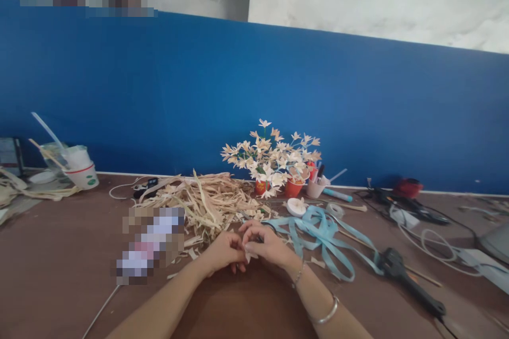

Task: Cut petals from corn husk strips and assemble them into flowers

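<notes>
My left hand (225, 252) and my right hand (268, 245) meet in the middle, low over the brown table, fingertips nearly touching. Between the thumb and fingers of my right hand is a small pale husk piece (249, 256), like a little flower with pointed petals. The fingers of my left hand are curled in beside it; what they pinch is hidden. Just beyond stands a bunch of pale husk flowers (266, 161) in red cups. A heap of dry husk strips (210, 198) lies behind my left hand, and tangled light-blue ribbon (324, 233) to the right.
A black glue gun-like tool (409, 280) lies right, with cables behind it. A white lid (296, 206), a tape roll (335, 210) and a blue marker (338, 194) sit near the flowers. A blurred-out phone-like object (151, 243) is left. A white cup (82, 176) stands far left; a blue partition (178, 90) runs behind.
</notes>
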{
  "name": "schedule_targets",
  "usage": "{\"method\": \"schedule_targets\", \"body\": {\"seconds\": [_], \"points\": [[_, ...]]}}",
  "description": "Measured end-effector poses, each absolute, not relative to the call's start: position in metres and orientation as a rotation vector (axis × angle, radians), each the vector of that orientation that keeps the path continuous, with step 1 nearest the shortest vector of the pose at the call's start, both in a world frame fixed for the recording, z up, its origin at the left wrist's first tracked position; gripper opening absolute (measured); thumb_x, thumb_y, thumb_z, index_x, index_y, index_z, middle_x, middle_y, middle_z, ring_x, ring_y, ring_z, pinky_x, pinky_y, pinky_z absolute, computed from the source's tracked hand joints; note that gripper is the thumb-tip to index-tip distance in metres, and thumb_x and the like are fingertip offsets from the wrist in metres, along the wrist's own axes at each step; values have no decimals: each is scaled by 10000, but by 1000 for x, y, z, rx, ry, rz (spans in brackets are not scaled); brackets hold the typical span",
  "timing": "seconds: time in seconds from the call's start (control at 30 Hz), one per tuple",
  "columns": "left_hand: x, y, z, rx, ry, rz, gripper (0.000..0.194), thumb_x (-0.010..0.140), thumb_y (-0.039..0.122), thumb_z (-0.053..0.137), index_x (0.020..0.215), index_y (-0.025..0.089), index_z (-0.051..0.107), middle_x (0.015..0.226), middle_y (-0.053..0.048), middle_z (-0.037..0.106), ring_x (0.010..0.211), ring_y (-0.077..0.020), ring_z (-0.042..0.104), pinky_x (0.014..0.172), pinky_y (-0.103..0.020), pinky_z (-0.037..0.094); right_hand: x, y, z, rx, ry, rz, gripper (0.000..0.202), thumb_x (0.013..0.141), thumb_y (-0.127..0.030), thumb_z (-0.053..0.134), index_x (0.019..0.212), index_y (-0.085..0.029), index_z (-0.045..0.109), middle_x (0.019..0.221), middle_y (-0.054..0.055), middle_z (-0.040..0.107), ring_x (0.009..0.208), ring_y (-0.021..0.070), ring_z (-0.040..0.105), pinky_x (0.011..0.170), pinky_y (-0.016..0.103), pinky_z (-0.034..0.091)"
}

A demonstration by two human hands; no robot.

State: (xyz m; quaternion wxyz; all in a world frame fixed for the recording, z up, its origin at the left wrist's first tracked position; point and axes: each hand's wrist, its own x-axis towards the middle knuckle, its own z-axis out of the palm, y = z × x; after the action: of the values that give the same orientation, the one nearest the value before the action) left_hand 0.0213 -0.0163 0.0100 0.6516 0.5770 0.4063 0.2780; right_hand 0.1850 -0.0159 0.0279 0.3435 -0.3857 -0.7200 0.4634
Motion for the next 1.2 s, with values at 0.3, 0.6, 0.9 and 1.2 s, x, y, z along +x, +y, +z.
{"method": "schedule_targets", "body": {"seconds": [0.3, 0.6, 0.9, 1.2], "points": [[24, -12, 8, 1253, 1033, 812, 126, 595, 242, 624, 604, 153, 536, 430, 25, 585, 354, -92, 518, 318, -156, 306, 181, -15, 25, -1020, -1794, 865, 215, 736, -135, 499, 912, -206, 599, 971, 50, 564, 893, 181, 536, 750, 295, 421], [23, -5, 2, 1175, 1076, 1034, 158, 629, 296, 596, 630, 164, 509, 407, 28, 586, 281, -56, 395, 322, -156, 263, 176, -28, 28, -1010, -2117, 18, 242, 692, -97, 539, 901, -214, 570, 1126, 86, 490, 1043, 253, 445, 894, 415, 354], [31, -11, 5, 1183, 1126, 1088, 186, 616, 313, 618, 563, 164, 519, 393, 49, 534, 291, -60, 392, 324, -172, 271, 171, -27, 24, -1085, -2069, -188, 105, 762, -126, 537, 798, -211, 588, 1070, 66, 547, 998, 225, 471, 824, 369, 363], [34, -13, 3, 1176, 1187, 1150, 151, 609, 275, 608, 551, 150, 548, 390, 58, 502, 289, -57, 379, 310, -171, 258, 166, -29, 23, -1123, -1982, -132, 97, 747, -121, 535, 781, -205, 571, 1027, 63, 556, 990, 223, 480, 844, 380, 353]]}}
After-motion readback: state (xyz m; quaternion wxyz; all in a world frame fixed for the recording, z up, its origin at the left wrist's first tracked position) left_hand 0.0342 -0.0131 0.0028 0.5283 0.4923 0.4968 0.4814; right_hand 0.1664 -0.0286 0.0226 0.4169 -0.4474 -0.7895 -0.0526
